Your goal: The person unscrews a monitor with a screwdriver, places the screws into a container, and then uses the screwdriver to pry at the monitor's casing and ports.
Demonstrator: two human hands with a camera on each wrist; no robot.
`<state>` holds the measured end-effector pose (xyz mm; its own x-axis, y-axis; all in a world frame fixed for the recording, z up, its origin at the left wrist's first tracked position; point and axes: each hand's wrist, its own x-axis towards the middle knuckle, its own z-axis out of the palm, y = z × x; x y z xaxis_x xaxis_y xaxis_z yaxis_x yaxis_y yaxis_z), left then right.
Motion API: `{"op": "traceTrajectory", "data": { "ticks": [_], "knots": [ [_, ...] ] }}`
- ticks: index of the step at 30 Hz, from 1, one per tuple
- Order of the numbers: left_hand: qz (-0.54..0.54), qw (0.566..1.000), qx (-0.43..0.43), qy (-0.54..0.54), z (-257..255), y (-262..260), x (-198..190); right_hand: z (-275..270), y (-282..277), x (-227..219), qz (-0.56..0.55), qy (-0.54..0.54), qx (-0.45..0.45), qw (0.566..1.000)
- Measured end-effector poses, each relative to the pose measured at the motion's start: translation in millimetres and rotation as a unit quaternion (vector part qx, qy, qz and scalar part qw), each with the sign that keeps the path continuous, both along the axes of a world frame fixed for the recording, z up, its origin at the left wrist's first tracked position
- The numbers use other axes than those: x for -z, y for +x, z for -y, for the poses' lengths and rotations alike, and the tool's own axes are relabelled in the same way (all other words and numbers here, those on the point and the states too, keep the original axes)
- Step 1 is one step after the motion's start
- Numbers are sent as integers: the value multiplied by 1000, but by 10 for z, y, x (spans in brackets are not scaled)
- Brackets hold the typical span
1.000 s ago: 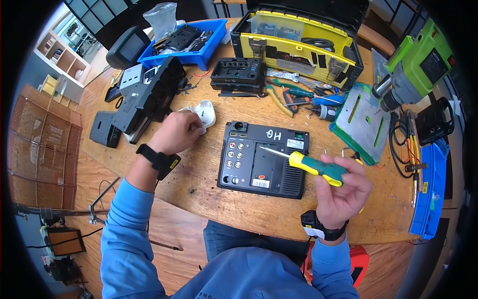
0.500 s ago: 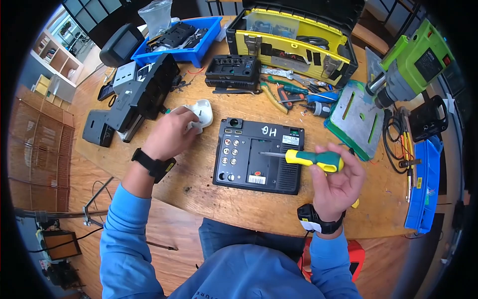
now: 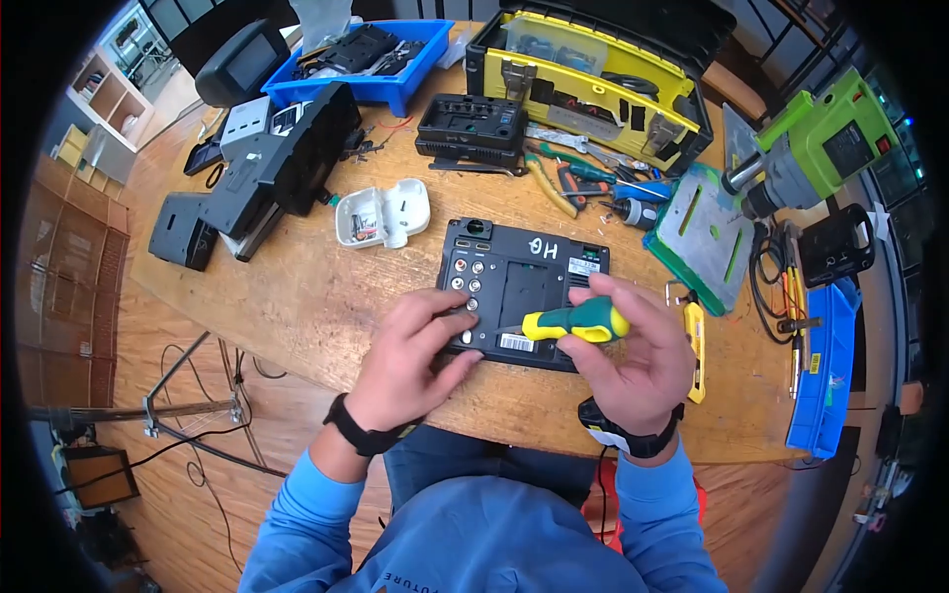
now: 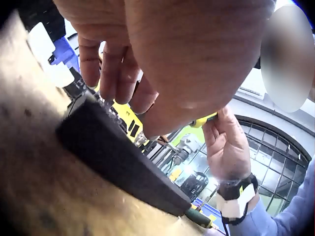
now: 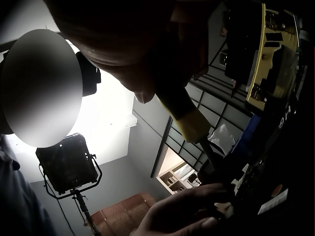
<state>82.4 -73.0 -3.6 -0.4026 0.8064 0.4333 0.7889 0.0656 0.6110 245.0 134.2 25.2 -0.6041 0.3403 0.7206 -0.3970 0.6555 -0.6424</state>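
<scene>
A flat black device [image 3: 529,287] marked "HQ" lies on the wooden table, its back panel with several round connectors facing up. My left hand [image 3: 410,356] rests on its left side, fingers over the connectors and thumb by the near edge. In the left wrist view the device's dark edge [image 4: 118,152] runs below those fingers. My right hand [image 3: 643,361] grips a green and yellow screwdriver [image 3: 578,321] held low over the panel. Its shaft points left, with the tip close to the barcode label. Beyond the left hand stands an open white case [image 3: 410,208] with small parts inside.
A yellow utility knife [image 3: 696,351] lies right of the device. Pliers [image 3: 549,186] and other tools are behind it, before a yellow toolbox [image 3: 583,99]. A green drill [image 3: 820,148] on a stand is at the right; black housings [image 3: 306,148] are piled at the left.
My left hand has left the white case and come to the device's left side. The screwdriver in my right hand has moved nearer to me, its tip now by the barcode label.
</scene>
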Motion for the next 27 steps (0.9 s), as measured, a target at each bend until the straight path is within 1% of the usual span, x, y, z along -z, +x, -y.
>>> {"op": "traceTrajectory", "data": {
  "ticks": [2,7,11,14,27],
  "knots": [
    [-9,1000,-7,6,-4,35,63,35,-25,11,6,-5,-15,1000],
    [-20,1000,-19,10,3,62,77,140,-69,-5,20,5,-16,1000],
    [-7,1000,-26,7,4,75,72,165,-94,-35,41,38,-17,998],
    [0,1000,-30,4,4,82,79,194,-91,-45,53,33,-17,998],
    [-1,1000,-24,3,13,62,86,211,-77,-9,38,44,-9,998]
  ]
}}
